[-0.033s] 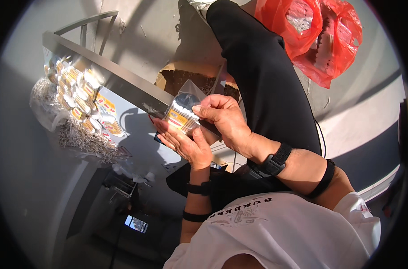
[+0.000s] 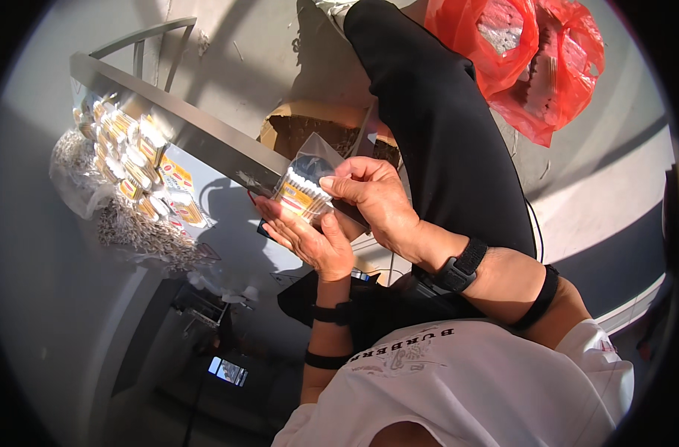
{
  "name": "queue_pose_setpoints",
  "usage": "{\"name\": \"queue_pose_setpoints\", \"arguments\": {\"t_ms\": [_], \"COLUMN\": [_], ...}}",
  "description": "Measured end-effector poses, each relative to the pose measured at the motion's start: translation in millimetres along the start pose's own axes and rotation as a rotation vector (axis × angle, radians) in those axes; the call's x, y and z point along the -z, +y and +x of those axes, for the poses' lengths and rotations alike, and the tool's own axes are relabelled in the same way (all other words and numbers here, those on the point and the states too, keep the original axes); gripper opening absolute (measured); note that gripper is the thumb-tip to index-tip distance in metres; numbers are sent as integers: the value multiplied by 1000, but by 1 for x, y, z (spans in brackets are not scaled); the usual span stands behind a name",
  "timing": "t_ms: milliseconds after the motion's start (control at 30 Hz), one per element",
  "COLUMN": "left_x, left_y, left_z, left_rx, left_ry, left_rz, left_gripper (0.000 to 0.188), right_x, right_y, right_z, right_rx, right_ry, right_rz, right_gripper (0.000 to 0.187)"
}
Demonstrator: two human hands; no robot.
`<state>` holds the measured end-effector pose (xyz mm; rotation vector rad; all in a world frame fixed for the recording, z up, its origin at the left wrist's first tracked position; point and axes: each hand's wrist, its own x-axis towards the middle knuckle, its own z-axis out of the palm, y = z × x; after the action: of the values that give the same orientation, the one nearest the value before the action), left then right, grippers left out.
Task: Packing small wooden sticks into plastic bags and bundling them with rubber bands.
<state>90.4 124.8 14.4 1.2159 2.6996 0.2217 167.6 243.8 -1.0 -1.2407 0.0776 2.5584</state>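
Observation:
A small clear packet of cotton swabs (image 2: pixel 302 195) is held between my two hands, with white tips in a row and a yellow label across the sticks. My left hand (image 2: pixel 313 242) supports it from below; the fingers lie along one side and the thumb is raised at the other. My right hand (image 2: pixel 380 200) pinches the packet's upper right edge between thumb and curled forefinger. Above the swabs, the bag's clear plastic stands up to a loose corner. Whatever my left fingers press behind the packet is hidden.
Several filled swab packets (image 2: pixel 134 160) and a heap of loose swabs (image 2: pixel 153 242) lie at the left on a light tabletop, beside a metal rail (image 2: pixel 172 108). An open cardboard box (image 2: pixel 283 127) stands beyond my hands. Red plastic bags (image 2: pixel 537 82) sit at the far right, past my leg.

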Motion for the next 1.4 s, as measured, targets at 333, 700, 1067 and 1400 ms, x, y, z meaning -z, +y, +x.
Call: {"name": "queue_pose_setpoints", "arguments": {"t_ms": [333, 700, 1067, 1400], "left_x": [-3, -4, -2, -1], "left_y": [-4, -8, -3, 2], "left_z": [-1, -4, -2, 1], "left_rx": [-9, -21, -6, -6], "left_ry": [23, 12, -2, 7], "left_rz": [-5, 15, 23, 18], "left_gripper": [86, 86, 85, 87], "right_x": [2, 0, -14, -10], "right_y": [2, 2, 5, -2], "right_z": [3, 6, 15, 13], "right_rx": [42, 86, 122, 147], "right_ry": [-29, -69, -21, -104], "right_rz": [-98, -129, -89, -48], "right_gripper": [21, 21, 23, 14]}}
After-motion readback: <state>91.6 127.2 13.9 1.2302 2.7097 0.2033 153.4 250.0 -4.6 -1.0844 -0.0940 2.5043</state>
